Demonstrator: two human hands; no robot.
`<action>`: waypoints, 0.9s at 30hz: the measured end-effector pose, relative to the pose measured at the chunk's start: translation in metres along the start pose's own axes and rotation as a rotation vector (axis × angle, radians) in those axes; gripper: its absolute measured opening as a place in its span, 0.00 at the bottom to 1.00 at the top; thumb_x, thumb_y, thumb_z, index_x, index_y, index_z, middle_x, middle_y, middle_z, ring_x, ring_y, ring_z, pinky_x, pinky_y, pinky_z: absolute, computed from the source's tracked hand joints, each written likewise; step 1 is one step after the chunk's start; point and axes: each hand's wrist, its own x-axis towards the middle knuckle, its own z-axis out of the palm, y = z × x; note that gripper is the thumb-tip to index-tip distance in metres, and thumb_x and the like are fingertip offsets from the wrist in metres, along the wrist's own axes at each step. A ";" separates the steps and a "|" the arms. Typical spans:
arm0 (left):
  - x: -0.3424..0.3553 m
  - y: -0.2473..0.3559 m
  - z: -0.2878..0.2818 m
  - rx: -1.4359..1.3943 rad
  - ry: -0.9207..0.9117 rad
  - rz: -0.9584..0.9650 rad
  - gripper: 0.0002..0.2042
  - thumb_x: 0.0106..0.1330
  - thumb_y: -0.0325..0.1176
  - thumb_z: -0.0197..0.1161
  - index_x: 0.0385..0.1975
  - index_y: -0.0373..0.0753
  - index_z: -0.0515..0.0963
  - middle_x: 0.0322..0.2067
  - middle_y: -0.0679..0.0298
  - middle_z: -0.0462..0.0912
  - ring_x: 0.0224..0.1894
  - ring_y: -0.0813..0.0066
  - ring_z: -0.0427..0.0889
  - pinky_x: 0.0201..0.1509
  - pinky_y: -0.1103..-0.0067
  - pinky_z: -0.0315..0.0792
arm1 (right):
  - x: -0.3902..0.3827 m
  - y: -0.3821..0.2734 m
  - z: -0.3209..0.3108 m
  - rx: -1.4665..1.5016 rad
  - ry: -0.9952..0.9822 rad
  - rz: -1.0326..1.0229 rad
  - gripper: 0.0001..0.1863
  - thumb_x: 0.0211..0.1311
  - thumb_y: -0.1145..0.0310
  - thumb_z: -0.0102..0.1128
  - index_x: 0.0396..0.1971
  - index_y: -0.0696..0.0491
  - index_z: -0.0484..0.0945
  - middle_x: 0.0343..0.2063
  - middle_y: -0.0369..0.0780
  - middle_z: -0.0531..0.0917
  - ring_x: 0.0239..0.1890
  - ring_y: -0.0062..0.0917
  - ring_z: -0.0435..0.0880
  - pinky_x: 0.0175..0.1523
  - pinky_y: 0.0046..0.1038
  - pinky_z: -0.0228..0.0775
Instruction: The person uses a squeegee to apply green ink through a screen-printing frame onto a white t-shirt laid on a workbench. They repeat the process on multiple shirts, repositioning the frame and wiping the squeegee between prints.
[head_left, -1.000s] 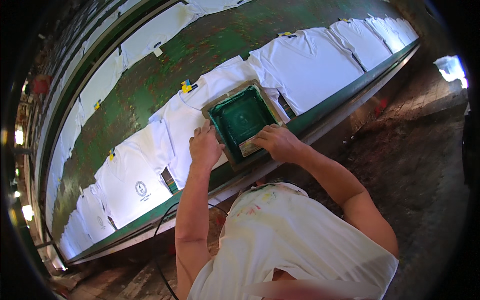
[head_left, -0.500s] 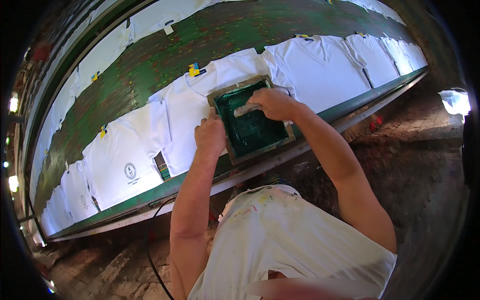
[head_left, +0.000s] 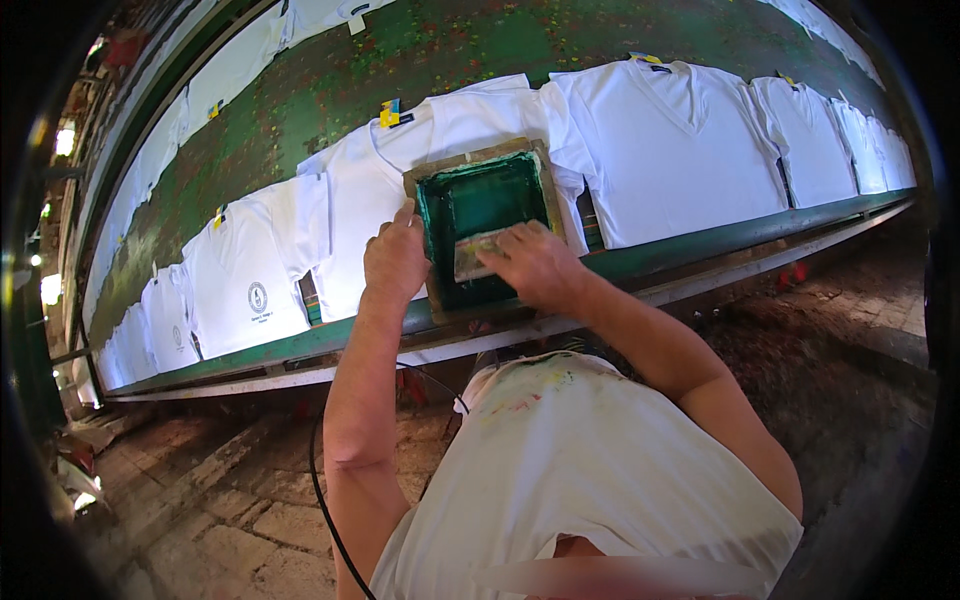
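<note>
A wooden-framed printing screen (head_left: 412, 187) with green mesh lies over a white V-neck T-shirt (head_left: 345, 215) near the table's front edge. My left hand (head_left: 396, 255) is closed on the frame's left side, its thumb and fingers at the wood. Inside the frame, my right hand (head_left: 535, 262) grips a squeegee (head_left: 470, 258) with a pale, stained handle, low on the mesh toward me. The squeegee's blade edge is hidden. Left of the screen lies a white T-shirt (head_left: 235, 265) bearing a small dark round print.
The long green table (head_left: 290, 130) is speckled with paint. More white shirts lie in a row, including a V-neck (head_left: 680, 140) right of the screen. Yellow-blue tags (head_left: 390, 112) mark collars. A dark cable (head_left: 318, 470) hangs by my left arm, above a brick floor (head_left: 240, 540).
My right hand has drawn the squeegee from the upper middle of the mesh down toward me. My left hand stays on the frame. The whole view has turned slightly.
</note>
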 end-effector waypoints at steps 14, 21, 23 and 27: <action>-0.001 0.001 0.006 -0.011 0.045 -0.023 0.28 0.57 0.24 0.80 0.62 0.35 0.84 0.80 0.58 0.74 0.63 0.50 0.88 0.64 0.55 0.85 | 0.049 0.064 -0.028 0.261 -0.234 0.063 0.22 0.62 0.78 0.63 0.57 0.53 0.88 0.48 0.48 0.88 0.55 0.50 0.85 0.64 0.49 0.78; -0.004 -0.006 0.014 -0.052 0.127 0.005 0.20 0.63 0.23 0.70 0.57 0.36 0.86 0.77 0.59 0.77 0.59 0.53 0.90 0.61 0.55 0.86 | 0.057 0.055 -0.010 -0.012 -0.065 0.092 0.24 0.61 0.77 0.63 0.58 0.49 0.88 0.47 0.45 0.89 0.55 0.44 0.87 0.62 0.45 0.80; -0.004 -0.008 0.016 -0.067 0.127 0.008 0.19 0.64 0.23 0.70 0.56 0.36 0.86 0.77 0.59 0.78 0.59 0.53 0.90 0.60 0.55 0.86 | 0.032 0.031 -0.008 -0.057 -0.070 0.051 0.24 0.60 0.74 0.65 0.58 0.48 0.88 0.46 0.43 0.89 0.51 0.42 0.88 0.61 0.44 0.80; 0.001 -0.012 0.020 -0.074 0.152 0.029 0.17 0.65 0.23 0.69 0.54 0.35 0.87 0.76 0.59 0.79 0.58 0.53 0.90 0.59 0.56 0.86 | -0.008 -0.014 -0.010 0.016 -0.090 0.014 0.25 0.59 0.76 0.66 0.58 0.50 0.88 0.48 0.44 0.89 0.52 0.43 0.88 0.61 0.45 0.79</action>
